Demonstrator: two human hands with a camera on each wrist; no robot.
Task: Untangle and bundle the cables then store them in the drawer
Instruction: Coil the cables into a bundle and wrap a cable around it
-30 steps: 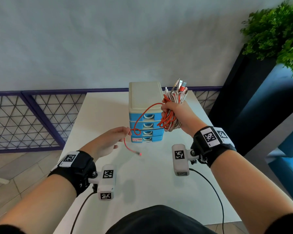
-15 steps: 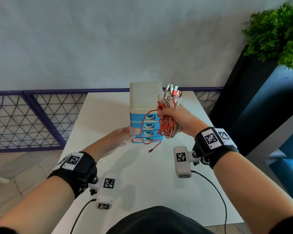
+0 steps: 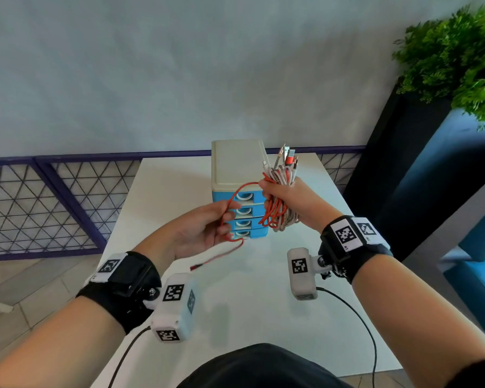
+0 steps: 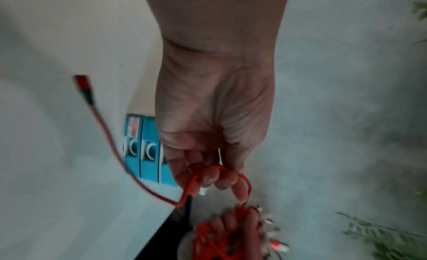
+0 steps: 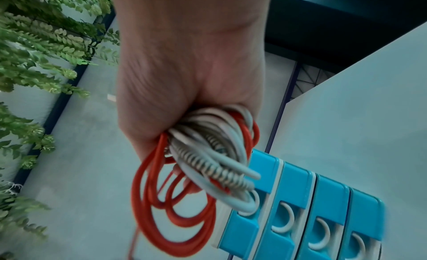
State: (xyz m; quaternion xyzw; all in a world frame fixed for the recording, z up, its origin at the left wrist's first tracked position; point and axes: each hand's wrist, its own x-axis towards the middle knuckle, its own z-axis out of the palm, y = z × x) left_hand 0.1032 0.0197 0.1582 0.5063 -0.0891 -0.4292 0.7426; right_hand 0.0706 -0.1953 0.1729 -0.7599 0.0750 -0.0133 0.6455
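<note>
While you look down from the head cam, your right hand (image 3: 284, 196) grips the cable bundle (image 3: 277, 208) over the table's (image 3: 179, 177) far edge, in front of the drawer unit (image 3: 237, 169), all 4 drawers closed. Your left hand (image 3: 202, 233) pinches the red cable (image 3: 235, 191); its plug end (image 3: 196, 266) dangles free.

Left wrist cam, blurry: fingers curl round the red strand.

Right wrist cam: fist closed on red, white & braided loops.

Step, I'd judge: wrapping the red tail round the bundle. Next calls for winding it snug w/o loosening the fist, then opening a drawer.
</note>
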